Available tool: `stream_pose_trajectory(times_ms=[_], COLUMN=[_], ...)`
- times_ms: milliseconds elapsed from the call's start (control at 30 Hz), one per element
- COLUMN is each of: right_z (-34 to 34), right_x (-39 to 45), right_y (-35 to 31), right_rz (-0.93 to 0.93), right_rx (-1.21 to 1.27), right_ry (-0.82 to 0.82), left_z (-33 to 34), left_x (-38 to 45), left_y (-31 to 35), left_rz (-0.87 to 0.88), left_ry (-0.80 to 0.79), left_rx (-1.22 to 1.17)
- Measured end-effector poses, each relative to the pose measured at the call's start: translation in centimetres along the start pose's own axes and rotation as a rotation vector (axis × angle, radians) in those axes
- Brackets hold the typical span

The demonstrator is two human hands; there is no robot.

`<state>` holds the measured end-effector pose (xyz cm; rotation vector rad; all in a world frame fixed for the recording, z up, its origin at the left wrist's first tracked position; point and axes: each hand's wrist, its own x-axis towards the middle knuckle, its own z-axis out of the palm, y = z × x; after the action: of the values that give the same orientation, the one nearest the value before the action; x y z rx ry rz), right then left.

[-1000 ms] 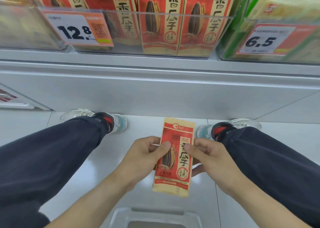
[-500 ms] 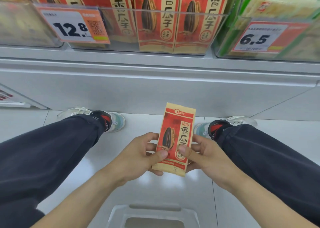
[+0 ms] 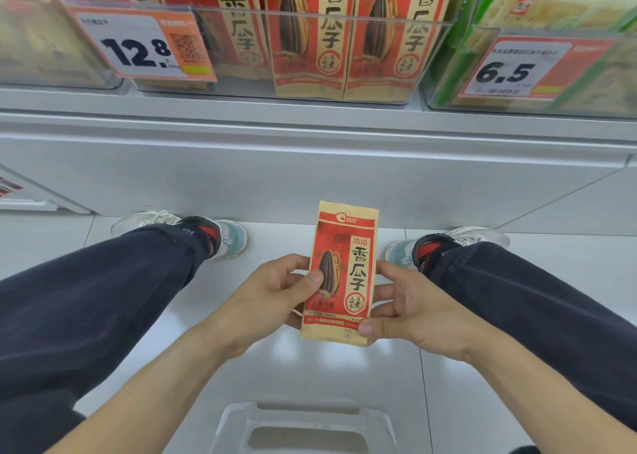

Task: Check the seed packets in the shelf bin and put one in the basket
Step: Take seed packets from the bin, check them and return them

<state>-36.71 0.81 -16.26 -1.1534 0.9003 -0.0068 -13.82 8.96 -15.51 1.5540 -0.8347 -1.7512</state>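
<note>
The person crouches at the shelf, knees spread, and holds one seed packet [image 3: 341, 274] upright between both hands, front facing up toward them, out over the white floor [image 3: 344, 374] and above the basket [image 3: 306, 422], whose pale rim shows at the bottom edge. The left hand [image 3: 272, 295] grips the packet's left side, thumb pressed on the printed seed and fingers curled behind. The right hand [image 3: 410, 309] pinches the lower right corner, thumb on the front and fingers wrapped round the back edge. Up on the shelf, the clear bin [image 3: 344, 57] has more of the same red packets [image 3: 348, 33] standing in a row, with an orange tag [image 3: 144, 45] reading 12.8 clipped to its left front. To the right, another bin [image 3: 537, 71] holds green-edged packs and carries a 6.5 tag [image 3: 520, 67]. Both shoes [image 3: 220, 238] rest against the base of the shelf unit.
</note>
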Motion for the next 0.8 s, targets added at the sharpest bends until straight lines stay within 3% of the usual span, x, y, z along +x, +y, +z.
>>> stream_pose_trajectory(times_ms=[100,167,267,333,467,800], right_z=[0.5,1.1,2.3,3.3,4.1,4.2], right_x=[0.0,0.1,0.6,0.8,0.8,1.2], right_y=[-0.2,-0.2,0.0,0.3,0.5,0.9], right_rz=[0.021,0.002,-0.039,-0.043,-0.046,-0.045], right_rx=[-0.04,-0.032,0.16,0.285,0.332,0.254], right_ry=[-0.001,0.168,0.417,0.41,0.368,0.344], left_z=[0.2,0.5,1.0,1.7,2.7,2.6], left_x=[0.1,0.3,0.5,0.2,-0.1,-0.2], left_y=[-0.1,-0.4,-1.2,-1.7,-2.6,-1.1], left_rz=[0.024,0.074,0.238,0.326,0.336,0.338], left_ry=[0.054,0.138,0.233,0.159,-0.003,-0.004], left_rx=[0.028,0.127,0.538,0.707,0.799,0.731])
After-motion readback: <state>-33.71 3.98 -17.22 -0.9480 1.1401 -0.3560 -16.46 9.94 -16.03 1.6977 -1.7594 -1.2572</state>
